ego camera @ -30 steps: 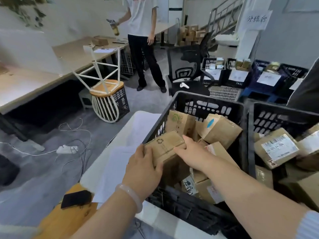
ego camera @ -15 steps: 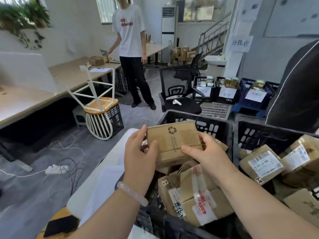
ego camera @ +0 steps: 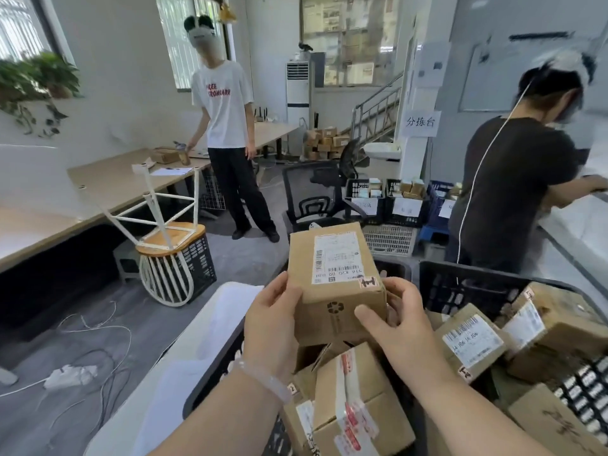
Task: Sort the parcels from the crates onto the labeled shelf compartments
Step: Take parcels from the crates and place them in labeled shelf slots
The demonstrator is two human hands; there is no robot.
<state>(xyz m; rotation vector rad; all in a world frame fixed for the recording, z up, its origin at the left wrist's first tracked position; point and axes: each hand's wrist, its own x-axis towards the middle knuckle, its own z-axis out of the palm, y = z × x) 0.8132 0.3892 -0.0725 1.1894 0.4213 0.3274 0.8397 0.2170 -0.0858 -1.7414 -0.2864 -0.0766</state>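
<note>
From the head view, the left hand (ego camera: 273, 327) and the right hand (ego camera: 399, 327) both grasp one cardboard parcel (ego camera: 335, 278), lifted above the black crate (ego camera: 460, 284). The label faces up; if misread, the parcel may reach a wrong compartment.

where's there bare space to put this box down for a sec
Free: the white tabletop left of the black crate, beside the left hand. Crowded: both crates are packed with parcels beneath the held box and right hand.
</note>
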